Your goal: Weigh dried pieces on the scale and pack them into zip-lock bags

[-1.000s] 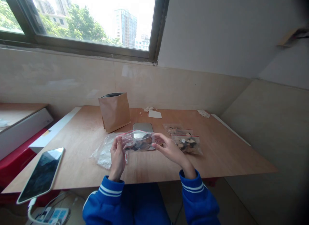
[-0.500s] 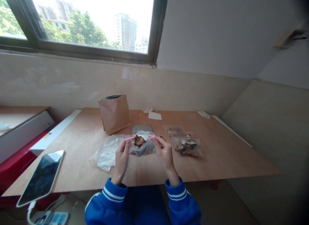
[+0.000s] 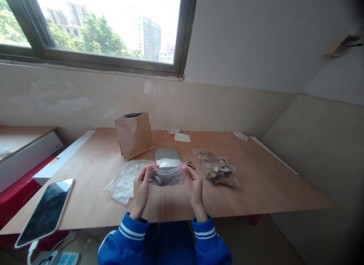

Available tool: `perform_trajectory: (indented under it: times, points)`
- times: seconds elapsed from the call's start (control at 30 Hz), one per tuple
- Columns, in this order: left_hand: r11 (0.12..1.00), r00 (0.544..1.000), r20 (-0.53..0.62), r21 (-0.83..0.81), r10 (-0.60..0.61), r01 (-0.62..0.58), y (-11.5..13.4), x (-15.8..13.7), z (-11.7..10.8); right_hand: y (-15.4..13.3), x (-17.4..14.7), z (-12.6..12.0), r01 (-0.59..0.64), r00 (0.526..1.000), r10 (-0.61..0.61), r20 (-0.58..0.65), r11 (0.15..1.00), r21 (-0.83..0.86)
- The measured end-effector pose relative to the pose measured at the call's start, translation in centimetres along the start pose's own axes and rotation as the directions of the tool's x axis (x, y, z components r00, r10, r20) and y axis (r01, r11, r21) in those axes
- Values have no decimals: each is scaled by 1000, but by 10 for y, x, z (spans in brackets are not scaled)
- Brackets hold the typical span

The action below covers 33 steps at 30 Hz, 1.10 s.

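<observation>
A clear zip bag (image 3: 167, 178) with a red line along its mouth hangs between my hands, its top bowed apart. Dark brown dried slices, perhaps mushroom, lie inside it. My left hand (image 3: 141, 185) pinches the bag's left top corner, and my right hand (image 3: 194, 183) pinches the right one. Just behind the bag is a flat scale-like device (image 3: 168, 154) with a pale top, partly hidden. One loose brown slice (image 3: 191, 165) rests beyond my right fingers. Several filled zip bags (image 3: 221, 174) lie to the right.
An upright brown paper bag (image 3: 134, 136) stands at the back left. Clear empty plastic bags (image 3: 125, 183) lie left of my hand. A tablet (image 3: 45, 212) with a cable overhangs the table's left front edge. A white card (image 3: 182, 137) and crumpled scraps (image 3: 240, 136) lie at the back.
The large brown slice that showed at the bag's mouth has dropped down among the others. The mouth is now stretched wider and flatter between my hands.
</observation>
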<state>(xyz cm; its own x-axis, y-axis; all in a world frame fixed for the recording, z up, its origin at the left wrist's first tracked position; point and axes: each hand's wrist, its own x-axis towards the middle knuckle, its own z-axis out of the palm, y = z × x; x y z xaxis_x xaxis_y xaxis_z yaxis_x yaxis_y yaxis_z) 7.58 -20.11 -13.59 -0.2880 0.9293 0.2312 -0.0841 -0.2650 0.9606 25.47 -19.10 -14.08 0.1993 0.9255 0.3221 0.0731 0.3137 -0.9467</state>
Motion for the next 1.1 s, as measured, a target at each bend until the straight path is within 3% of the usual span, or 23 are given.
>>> perform_trajectory:
  times: [0.13, 0.37, 0.57, 0.83, 1.1]
  points:
    - [999, 994, -109, -46, -25, 20, -13, 6, -3, 9, 2, 10, -67, 990, 79, -115, 993, 102]
    - [989, 985, -138, -115, -104, 89, -50, 17, -8, 40, 1, 30, -99, 969, 132, -211, 982, 161]
    - [957, 967, -109, -206, -230, 205, -52, 12, -10, 50, -2, 28, -86, 970, 111, -218, 989, 123]
    - [998, 986, -161, -26, -52, 48, -52, 11, -14, 57, -2, 24, -72, 961, 99, -259, 991, 112]
    - [999, 986, -162, 13, -31, 33, -52, 10, -16, 58, -3, 22, -58, 962, 84, -259, 993, 106]
